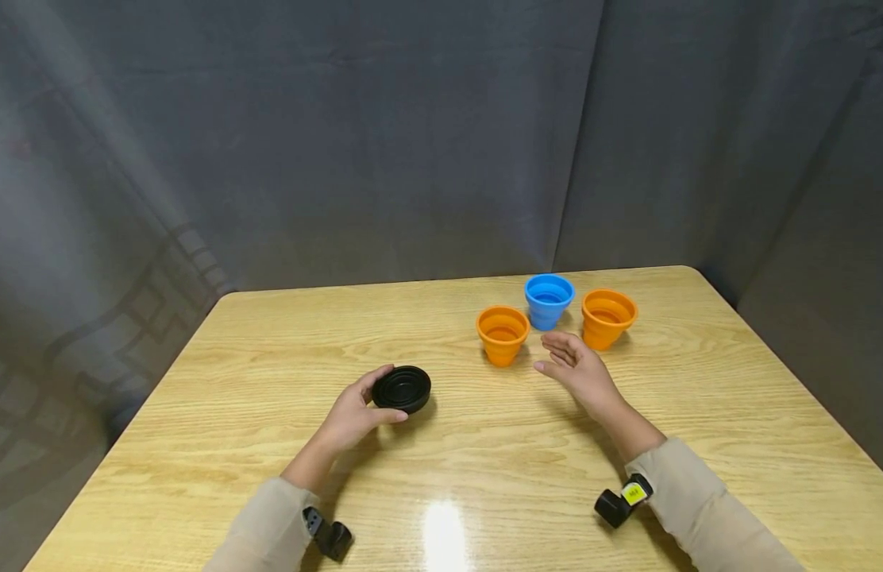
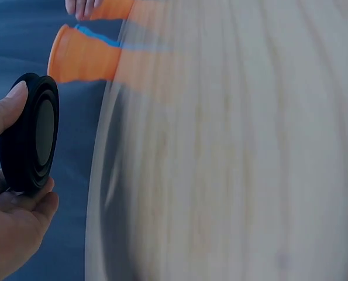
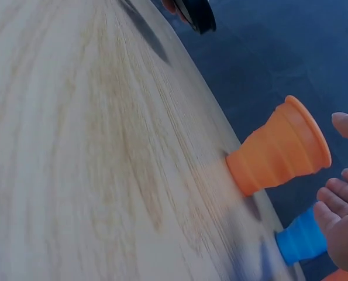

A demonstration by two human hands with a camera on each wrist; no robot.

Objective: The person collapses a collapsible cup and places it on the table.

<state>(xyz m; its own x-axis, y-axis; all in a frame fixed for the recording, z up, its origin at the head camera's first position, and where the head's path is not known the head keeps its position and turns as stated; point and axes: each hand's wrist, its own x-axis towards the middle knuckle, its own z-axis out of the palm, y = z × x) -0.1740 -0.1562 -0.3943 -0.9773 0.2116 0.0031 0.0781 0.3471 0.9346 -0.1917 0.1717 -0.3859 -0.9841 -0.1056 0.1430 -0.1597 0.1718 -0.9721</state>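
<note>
My left hand [image 1: 352, 415] grips a flat, collapsed black cup [image 1: 402, 389] by its rim, thumb on the near side and fingers on the far side. In the left wrist view the black cup [image 2: 32, 134] is held above the table. My right hand [image 1: 581, 376] is over the table with fingers apart from the thumb and nothing between them. Closest to it is an orange collapsible cup [image 1: 502, 337], standing expanded on its left. A blue cup [image 1: 549, 302] stands behind, and a second orange cup [image 1: 607, 319] is to the right, both upright and expanded.
The wooden table [image 1: 270, 342] has rounded far corners. A grey curtain [image 1: 341, 159] hangs behind it and along both sides. Each wrist wears a small black camera, such as the one on the right sleeve [image 1: 688, 485].
</note>
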